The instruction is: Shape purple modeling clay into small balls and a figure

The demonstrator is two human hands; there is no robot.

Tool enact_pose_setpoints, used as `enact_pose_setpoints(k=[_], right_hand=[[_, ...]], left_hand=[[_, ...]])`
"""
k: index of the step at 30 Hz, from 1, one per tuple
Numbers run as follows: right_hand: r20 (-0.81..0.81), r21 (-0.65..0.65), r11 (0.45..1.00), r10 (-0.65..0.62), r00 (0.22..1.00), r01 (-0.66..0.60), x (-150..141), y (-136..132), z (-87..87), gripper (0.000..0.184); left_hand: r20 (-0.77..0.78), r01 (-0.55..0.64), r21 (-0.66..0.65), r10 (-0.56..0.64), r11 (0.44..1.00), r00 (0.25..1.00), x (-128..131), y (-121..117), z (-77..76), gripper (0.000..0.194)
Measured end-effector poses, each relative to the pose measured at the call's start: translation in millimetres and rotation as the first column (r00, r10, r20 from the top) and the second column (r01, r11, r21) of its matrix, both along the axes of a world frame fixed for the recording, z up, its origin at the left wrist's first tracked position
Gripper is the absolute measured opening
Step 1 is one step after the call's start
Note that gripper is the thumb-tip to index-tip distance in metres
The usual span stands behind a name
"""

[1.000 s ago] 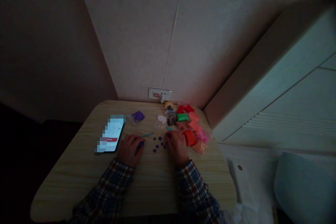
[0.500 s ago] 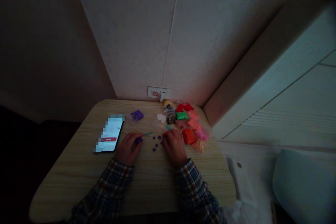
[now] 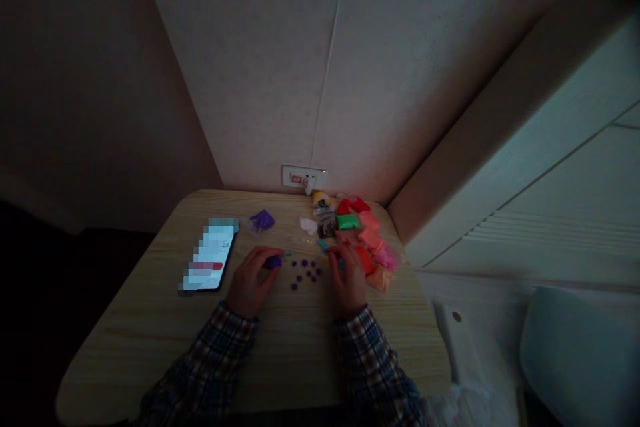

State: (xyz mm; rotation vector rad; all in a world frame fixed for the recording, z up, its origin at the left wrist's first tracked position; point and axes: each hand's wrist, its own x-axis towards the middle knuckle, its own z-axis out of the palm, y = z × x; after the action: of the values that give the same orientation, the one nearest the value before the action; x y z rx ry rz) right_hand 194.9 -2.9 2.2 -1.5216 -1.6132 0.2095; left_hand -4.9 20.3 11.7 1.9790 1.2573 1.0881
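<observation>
Free room on the tabletop (image 3: 295,347) between the plaid sleeves (image 3: 217,347), small purple pieces (image 3: 305,263) beyond as obstacles

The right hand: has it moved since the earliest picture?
Yes. The right hand has shifted to the right, judged against the wall socket, and slightly away from the small purple pieces.

- The left forearm (image 3: 203,360), in a dark blue, brown and white plaid fabric sleeve, slants from near left towards far right.
- The bare left hand (image 3: 250,282) has its index finger arched and thumb extended right, closing a pinch.
- The right forearm (image 3: 374,367), matching plaid, slants far left.
- The bare right hand (image 3: 350,280), well apart, curls its fingers leftward.
</observation>
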Motion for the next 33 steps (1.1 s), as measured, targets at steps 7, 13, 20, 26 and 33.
enact_pose_setpoints(k=[7, 13, 20, 26, 33], right_hand=[[0.118, 0.087, 0.953, 0.281, 0.953, -0.291, -19.6, -11.2, 6.8, 0.022], [0.267, 0.115, 0.889, 0.402, 0.876, -0.444, -33.6, -11.6, 3.5, 0.022], [0.272, 0.177, 0.898, 0.349, 0.897, -0.403, -30.9, -10.4, -1.3, 0.018], [0.212, 0.176, 0.892, 0.379, 0.901, -0.416, -30.4, -10.7, -2.3, 0.013], [0.138, 0.143, 0.892, 0.411, 0.901, -0.428, -29.7, -9.4, -9.2, 0.017]], left_hand=[[0.316, 0.099, -0.347, 0.017, 0.932, 0.949, 0.6, -3.3, 4.1, 0.032], [0.39, 0.249, -0.447, -0.063, 0.859, 0.918, 4.6, -7.7, 9.3, 0.037], [0.356, 0.28, -0.433, -0.123, 0.857, 0.926, 4.3, -7.4, 1.6, 0.034], [0.318, 0.282, -0.398, -0.157, 0.873, 0.935, 2.8, -5.3, -6.8, 0.029], [0.314, 0.299, -0.37, -0.184, 0.88, 0.931, 2.8, -4.8, -9.6, 0.03]])
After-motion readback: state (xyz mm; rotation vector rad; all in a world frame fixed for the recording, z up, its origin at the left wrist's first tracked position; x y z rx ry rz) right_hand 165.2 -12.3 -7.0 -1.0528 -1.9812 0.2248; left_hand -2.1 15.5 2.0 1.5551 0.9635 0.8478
